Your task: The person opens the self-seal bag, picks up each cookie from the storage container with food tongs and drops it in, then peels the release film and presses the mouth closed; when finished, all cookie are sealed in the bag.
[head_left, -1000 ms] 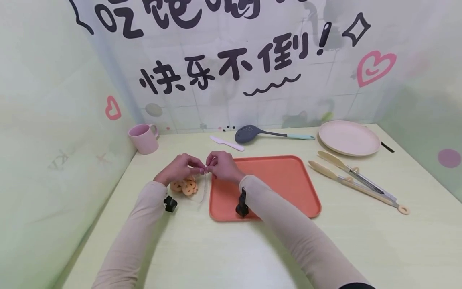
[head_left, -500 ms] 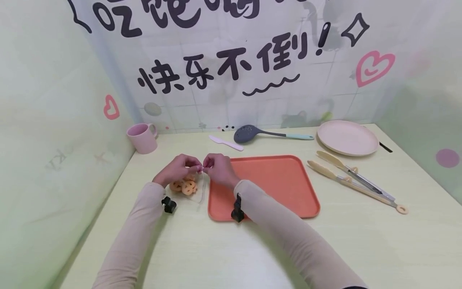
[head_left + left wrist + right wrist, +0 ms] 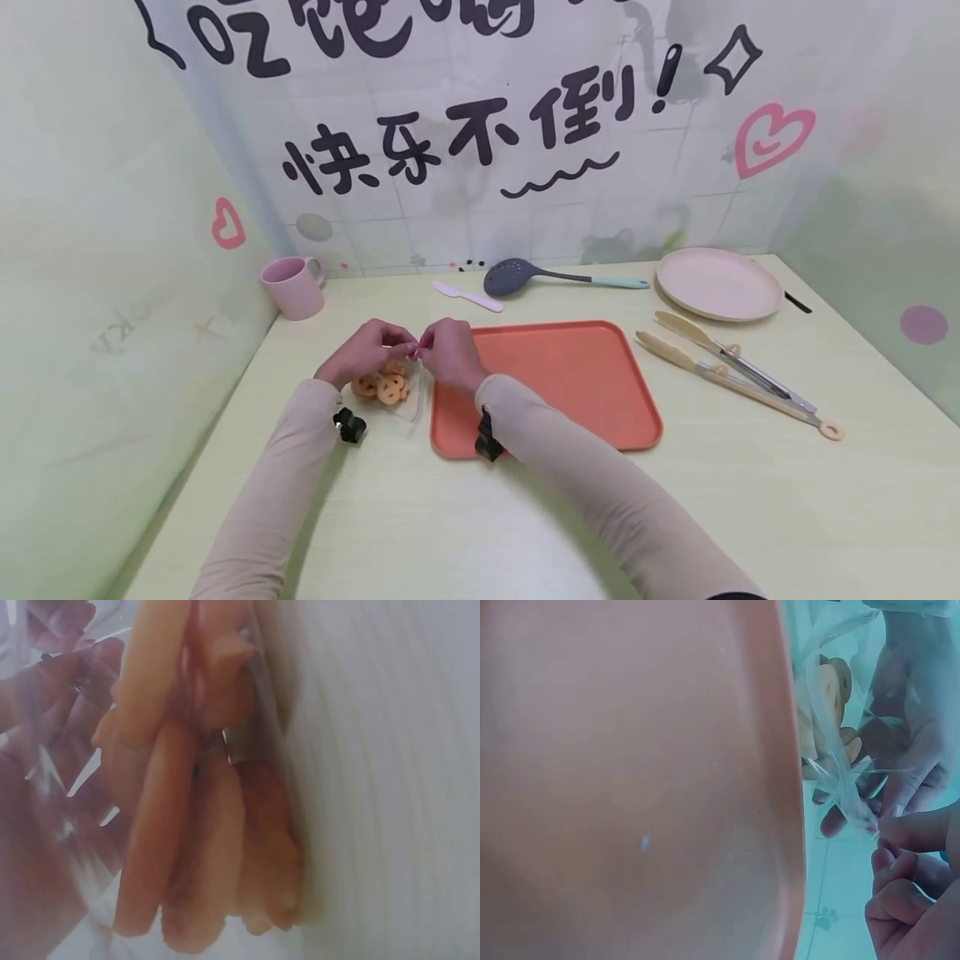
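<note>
A clear plastic bag (image 3: pixel 412 407) holding several orange, face-shaped pieces (image 3: pixel 392 389) is on the left of the table, beside the tray. My left hand (image 3: pixel 366 350) pinches the bag's gathered top over the pieces. Opposite it, fingertips nearly meeting, my right hand (image 3: pixel 453 354) pinches the same edge between thumb and fingers. In the right wrist view the twisted film of the bag (image 3: pixel 831 727) runs down to both hands' fingertips. Stacked pieces (image 3: pixel 199 832) fill the left wrist view, with my left hand (image 3: pixel 45 795) behind the film.
An orange tray (image 3: pixel 562 383) lies right of the bag, under my right wrist. Behind are a pink mug (image 3: pixel 294 292), a lilac knife (image 3: pixel 468 297) and a slotted spoon (image 3: pixel 513 277). At the right are tongs (image 3: pixel 738 379) and a pink plate (image 3: pixel 720 283).
Both hands have stayed on the bag's top, with small finger movements. My right hand has shifted slightly left. The head view has drifted a little, and the tableware has not moved.
</note>
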`<state>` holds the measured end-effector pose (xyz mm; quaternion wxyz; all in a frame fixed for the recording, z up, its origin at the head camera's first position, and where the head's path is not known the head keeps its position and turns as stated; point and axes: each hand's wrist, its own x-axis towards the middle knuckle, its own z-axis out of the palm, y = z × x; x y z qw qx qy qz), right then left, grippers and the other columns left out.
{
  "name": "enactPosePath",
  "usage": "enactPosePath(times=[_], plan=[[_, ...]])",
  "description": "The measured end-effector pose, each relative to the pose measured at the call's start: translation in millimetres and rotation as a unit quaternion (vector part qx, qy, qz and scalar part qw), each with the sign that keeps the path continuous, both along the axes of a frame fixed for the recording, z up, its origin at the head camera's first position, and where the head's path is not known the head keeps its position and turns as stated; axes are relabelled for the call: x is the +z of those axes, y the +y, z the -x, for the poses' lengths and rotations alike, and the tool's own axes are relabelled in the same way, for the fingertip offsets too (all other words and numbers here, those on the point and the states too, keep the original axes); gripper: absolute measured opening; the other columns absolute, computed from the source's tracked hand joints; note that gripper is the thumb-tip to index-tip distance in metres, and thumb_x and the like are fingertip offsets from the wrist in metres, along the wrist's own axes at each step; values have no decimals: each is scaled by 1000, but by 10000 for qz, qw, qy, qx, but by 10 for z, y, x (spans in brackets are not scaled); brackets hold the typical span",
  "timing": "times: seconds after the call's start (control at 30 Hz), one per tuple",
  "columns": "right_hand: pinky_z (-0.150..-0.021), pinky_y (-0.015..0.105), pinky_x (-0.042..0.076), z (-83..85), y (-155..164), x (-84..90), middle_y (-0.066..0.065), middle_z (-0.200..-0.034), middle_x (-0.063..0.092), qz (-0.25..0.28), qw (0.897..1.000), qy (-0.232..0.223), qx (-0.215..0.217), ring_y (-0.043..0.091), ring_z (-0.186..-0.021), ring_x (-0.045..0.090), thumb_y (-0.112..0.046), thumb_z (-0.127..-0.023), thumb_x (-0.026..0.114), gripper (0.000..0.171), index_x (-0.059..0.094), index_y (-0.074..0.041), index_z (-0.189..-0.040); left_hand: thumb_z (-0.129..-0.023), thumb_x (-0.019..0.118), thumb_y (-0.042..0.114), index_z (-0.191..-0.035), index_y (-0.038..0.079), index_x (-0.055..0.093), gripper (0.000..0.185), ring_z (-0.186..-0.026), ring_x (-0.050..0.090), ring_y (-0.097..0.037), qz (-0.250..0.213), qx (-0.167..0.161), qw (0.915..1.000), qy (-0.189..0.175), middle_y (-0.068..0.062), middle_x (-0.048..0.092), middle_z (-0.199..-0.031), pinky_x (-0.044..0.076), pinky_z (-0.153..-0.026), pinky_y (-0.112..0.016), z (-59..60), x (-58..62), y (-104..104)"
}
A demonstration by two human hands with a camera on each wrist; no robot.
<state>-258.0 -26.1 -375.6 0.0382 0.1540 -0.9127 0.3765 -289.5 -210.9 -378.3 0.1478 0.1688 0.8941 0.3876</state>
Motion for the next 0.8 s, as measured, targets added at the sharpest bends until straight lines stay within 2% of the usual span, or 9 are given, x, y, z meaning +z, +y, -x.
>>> enactPosePath(times=[0.33, 0.5, 0.67, 0.8], plan=[[-52, 16, 45, 21, -40, -12, 2, -75, 76, -34, 9998, -34, -168, 12, -67, 62, -21, -90, 77, 15, 81, -9, -82, -101, 60, 15, -114, 6, 75, 22, -94, 65, -22, -79, 219, 9997, -123, -12, 76, -107, 53, -83, -27, 2, 31, 15], [-47, 17, 41, 25, -60, -5, 3, -66, 73, -134, 9998, 87, -86, 11, -56, 58, -20, -91, 75, 20, 79, -7, -76, -100, 61, 17, -112, 5, 76, 22, -89, 65, -19, -67, 259, 9996, -50, -11, 77, -105, 52, -76, -25, 7, 20, 12], [-46, 17, 34, 51, -71, -22, 1, -55, 61, -463, 9977, 496, -77, 11, -54, 52, -23, -92, 73, 33, 68, -8, -64, -100, 61, 17, -110, 4, 76, 22, -87, 65, -19, -198, 186, 9996, -28, -11, 78, -102, 52, -73, -25, 15, 10, 18], [-49, 18, 32, 85, -68, -49, -4, -55, 48, -523, 9963, 682, 8, 11, -57, 48, -28, -94, 72, 39, 56, -12, -61, -100, 60, 14, -112, 2, 75, 22, -87, 68, -17, -307, 54, 9995, -35, -11, 78, -102, 55, -75, -24, 23, -9, 2]])
